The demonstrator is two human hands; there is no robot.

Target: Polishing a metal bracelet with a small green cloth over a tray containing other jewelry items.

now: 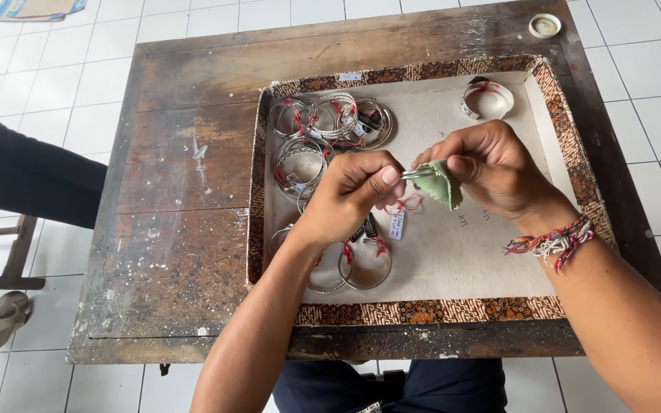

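The silver bangle point(416, 173) is pinched edge-on by the left hand point(353, 197) and wrapped in a green cloth point(444, 185) gripped by the right hand point(491, 164), its long axis lying left-right between them above the tray point(422, 312).

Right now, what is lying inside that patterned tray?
The tray holds silver bangles with red ties and one wide cuff. The left hand covers more bangles beneath it.

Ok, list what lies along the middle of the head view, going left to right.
Sandal on the floor → bare wooden tabletop → patterned tray edge → left hand → green cloth → right hand → woven wristband.
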